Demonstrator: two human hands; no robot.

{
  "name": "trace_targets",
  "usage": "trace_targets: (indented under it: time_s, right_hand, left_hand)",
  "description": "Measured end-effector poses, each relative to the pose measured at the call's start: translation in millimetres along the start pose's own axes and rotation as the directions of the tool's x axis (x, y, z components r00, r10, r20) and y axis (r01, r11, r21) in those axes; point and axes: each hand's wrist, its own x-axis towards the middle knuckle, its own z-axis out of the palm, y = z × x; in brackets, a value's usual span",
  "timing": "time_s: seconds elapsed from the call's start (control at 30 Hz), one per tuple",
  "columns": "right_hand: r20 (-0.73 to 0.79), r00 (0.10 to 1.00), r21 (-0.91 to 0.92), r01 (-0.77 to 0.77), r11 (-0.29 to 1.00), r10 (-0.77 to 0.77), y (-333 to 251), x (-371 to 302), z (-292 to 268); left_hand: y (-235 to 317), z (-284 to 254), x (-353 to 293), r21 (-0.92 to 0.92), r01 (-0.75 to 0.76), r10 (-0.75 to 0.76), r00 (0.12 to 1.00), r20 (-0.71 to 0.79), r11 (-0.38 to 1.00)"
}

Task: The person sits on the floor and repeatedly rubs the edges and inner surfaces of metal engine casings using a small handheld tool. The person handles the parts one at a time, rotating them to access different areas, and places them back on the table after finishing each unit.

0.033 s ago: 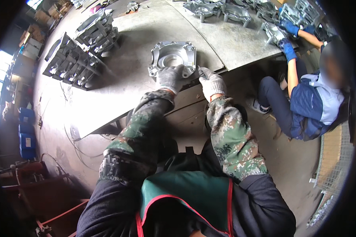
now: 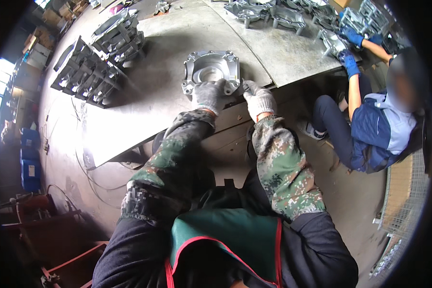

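A silver cast-metal housing (image 2: 231,72) with a round bore in its middle lies on the metal-topped table in front of me. My left hand (image 2: 209,96), in a grey work glove, grips its near edge, with the fingertips by the bore. Just off the near right corner of the housing is my right hand (image 2: 260,101), in a pale knitted glove. Its fingers are closed at the table edge, around something dark and small that I cannot make out.
Stacked castings (image 2: 89,72) stand at the left of the table (image 2: 163,53); more castings (image 2: 288,18) lie at the far right. A co-worker (image 2: 384,120) in blue gloves sits at the right, handling a casting. Blue bins (image 2: 30,158) and loose cables are on the left floor.
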Motion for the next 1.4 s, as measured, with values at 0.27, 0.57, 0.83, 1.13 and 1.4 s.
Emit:
trace_targets:
  time_s: [0.27, 0.57, 0.83, 1.13, 1.4]
  right_hand:
    - [0.122, 0.992, -0.748, 0.105, 0.655, -0.021, -36.2, 90.4, -38.4]
    - [0.298, 0.941, -0.930, 0.324, 0.175, -0.162, -97.7, 112.3, -2.0]
    - [0.366, 0.907, -0.928, 0.371, -0.015, -0.209, -89.5, 89.8, -41.1]
    - [0.387, 0.871, -0.837, 0.469, 0.282, -0.302, -76.1, 62.5, -52.7]
    - [0.089, 0.995, -0.632, 0.095, 0.769, -0.050, -78.2, 116.2, -30.5]
  left_hand:
    - [-14.8, 12.1, -5.3, 0.080, -0.154, 0.169, 0.957, -0.238, 0.985]
    - [-42.4, 0.5, -24.3, -0.010, -0.159, 0.157, 0.981, -0.118, 0.987]
    - [-22.3, 2.8, -9.9, -0.080, -0.191, 0.183, 0.978, -0.105, 0.978]
    - [-25.3, 23.1, -2.3, -0.173, 0.133, -0.167, 0.966, -0.195, 0.976]
    - [-13.9, -17.4, 5.8, -0.875, -0.039, -0.407, 0.875, -0.263, 0.482]
